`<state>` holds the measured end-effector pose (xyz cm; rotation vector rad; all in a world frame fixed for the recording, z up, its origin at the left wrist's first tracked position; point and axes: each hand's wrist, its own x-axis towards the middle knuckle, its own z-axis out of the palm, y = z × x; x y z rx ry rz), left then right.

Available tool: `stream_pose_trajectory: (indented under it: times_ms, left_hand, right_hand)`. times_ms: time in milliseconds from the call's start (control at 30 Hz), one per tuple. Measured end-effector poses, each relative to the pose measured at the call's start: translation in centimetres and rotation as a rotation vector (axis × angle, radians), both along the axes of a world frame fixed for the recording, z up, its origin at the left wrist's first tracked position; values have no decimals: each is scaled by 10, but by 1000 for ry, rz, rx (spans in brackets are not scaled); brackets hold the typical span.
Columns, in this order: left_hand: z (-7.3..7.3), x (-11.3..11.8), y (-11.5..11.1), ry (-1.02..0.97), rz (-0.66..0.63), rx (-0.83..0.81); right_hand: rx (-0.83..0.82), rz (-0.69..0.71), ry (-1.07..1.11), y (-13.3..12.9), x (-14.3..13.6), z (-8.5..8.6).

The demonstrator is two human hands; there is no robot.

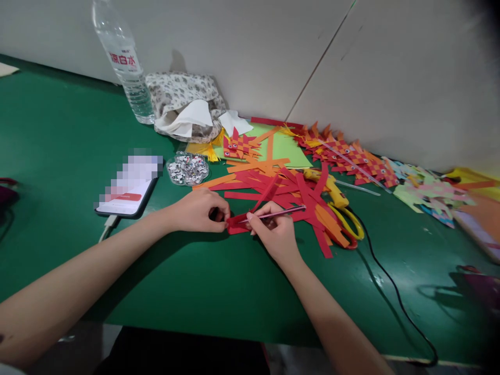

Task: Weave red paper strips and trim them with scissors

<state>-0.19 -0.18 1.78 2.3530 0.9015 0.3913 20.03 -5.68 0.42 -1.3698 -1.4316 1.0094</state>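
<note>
Between my two hands is a folded red paper strip, low over the green table. My left hand pinches its left end between thumb and fingers. My right hand is closed around a slim pinkish pen-like stick, its tip against the red paper. Just beyond my hands lies a loose pile of red and orange paper strips. Yellow-handled scissors and a yellow glue gun rest at the pile's right side.
A phone on a cable, a box of googly eyes, a water bottle and a tissue pouch stand left. Woven paper fish lie along the wall. A black cord runs down the right.
</note>
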Motion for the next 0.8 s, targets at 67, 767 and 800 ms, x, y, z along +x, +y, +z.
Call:
stream_pose_trajectory:
  times_ms: [67, 767, 800]
  left_hand:
    - [-1, 0, 0, -4, -2, 5]
    - [-1, 6, -6, -7, 27, 75]
    - [-1, 7, -7, -3, 35, 84]
  right_hand:
    - [3, 7, -5, 0, 0, 0]
    - [78, -97, 80, -4, -1, 4]
    - [95, -110, 86, -4, -1, 4]
